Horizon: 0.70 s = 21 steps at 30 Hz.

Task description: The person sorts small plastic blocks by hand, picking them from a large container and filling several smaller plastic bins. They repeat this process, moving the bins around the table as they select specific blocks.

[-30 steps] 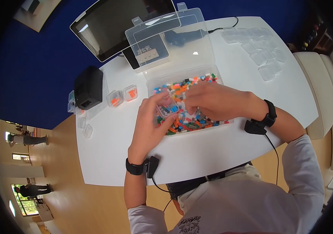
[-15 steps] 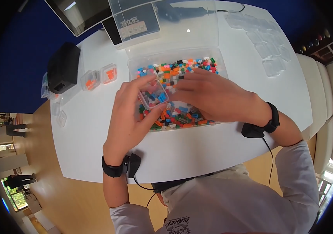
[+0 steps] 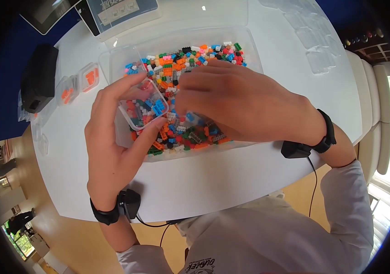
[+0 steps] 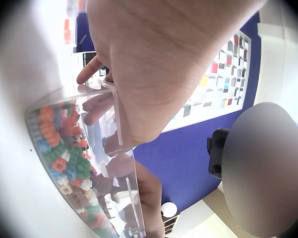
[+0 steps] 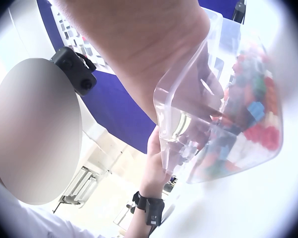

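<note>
My left hand (image 3: 113, 132) grips a small clear square box (image 3: 133, 124) between thumb and fingers, over the left end of the large bin. Blue toy bricks (image 3: 158, 108) show through its corner. Below it, a large clear plastic bin (image 3: 255, 50) holds many small mixed-colour building bricks (image 3: 167, 64). Above the middle of that pile is my right hand (image 3: 245, 100), back of the hand up and fingers bent toward the small box. Those fingertips are blurred, and I cannot tell whether they pinch a brick. The right wrist view shows them through the bin's wall (image 5: 164, 94).
Two small clear boxes with orange bricks (image 3: 90, 77) stand at the left, next to a black case (image 3: 40, 77). Clear box lids or trays (image 3: 313, 41) lie at the back right. A white device (image 3: 122, 18) and a dark screen (image 3: 49, 13) stand behind the bin.
The head view has swung closer, so the table sits higher and further left. My right hand has come out of the brick pile toward the small box, which the left hand keeps holding.
</note>
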{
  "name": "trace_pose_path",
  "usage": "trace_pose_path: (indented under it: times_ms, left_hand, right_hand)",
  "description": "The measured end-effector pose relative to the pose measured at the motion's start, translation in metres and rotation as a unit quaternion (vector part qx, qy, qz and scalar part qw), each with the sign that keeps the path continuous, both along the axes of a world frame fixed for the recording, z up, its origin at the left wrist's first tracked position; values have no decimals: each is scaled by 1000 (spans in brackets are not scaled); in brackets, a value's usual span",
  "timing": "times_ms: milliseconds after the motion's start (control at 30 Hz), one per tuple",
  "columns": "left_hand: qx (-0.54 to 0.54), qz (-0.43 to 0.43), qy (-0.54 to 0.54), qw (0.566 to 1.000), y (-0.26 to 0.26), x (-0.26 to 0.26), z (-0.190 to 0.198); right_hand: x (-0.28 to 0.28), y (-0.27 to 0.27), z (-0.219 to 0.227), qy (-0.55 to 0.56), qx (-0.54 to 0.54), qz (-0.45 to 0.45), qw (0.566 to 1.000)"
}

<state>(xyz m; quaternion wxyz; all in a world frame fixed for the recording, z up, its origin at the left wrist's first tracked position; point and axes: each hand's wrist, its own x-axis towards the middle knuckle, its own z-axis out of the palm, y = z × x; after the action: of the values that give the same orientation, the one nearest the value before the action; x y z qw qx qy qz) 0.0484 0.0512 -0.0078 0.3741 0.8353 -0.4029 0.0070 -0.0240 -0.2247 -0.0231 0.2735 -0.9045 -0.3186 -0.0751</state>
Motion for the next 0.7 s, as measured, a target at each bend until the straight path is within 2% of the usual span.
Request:
trace_pose_path:
  times_ms: [267,333,500,633,700]
  left_hand:
    - [4,28,6,1000,-1,-6,2]
    - [2,5,-69,998,1,-3,1]
    - [-52,-12,-98,994,-1,-3,-1]
    - [-76,-28,-115,990,1,-1,-4]
    - [-75,-20,-107,991,1,-2,-5]
  right_hand:
    - [0,-1,-7,-23,-6,11,1000]
    - [0,-1,-8,-20,-14,8,1000]
    - [0,0,-11,-56,-8,0,998]
    - [0,-2,-9,-47,4,0,999]
    - [1,-3,-2,-11,-25,9,1000]
